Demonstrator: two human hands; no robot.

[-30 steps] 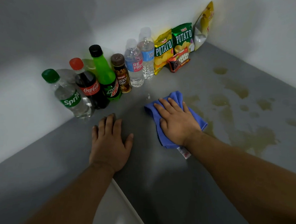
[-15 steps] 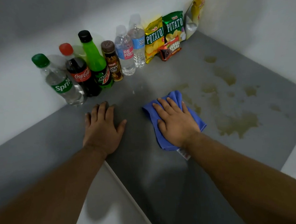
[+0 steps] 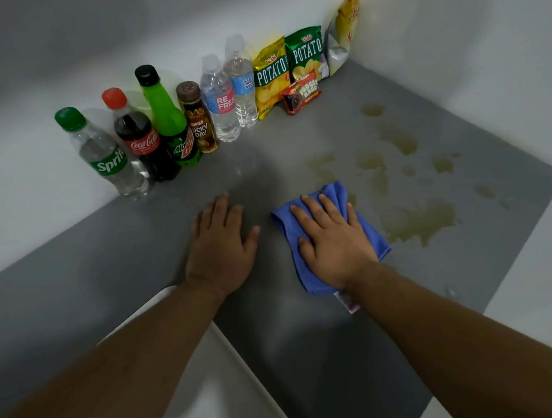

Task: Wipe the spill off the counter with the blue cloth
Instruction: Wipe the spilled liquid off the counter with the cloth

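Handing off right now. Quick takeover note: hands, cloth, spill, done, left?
Hands: left hand open, flat on the counter, holding nothing; right hand open, pressing flat on the blue cloth.
Things: the cloth lies at the near left edge of the spill, whose yellowish patches spread right and toward the back wall. The bottles and snack bags line that wall.
Done: cloth down at the spill's edge.
Left: wipe nearly all the patches, probably the big one right of the cloth first.
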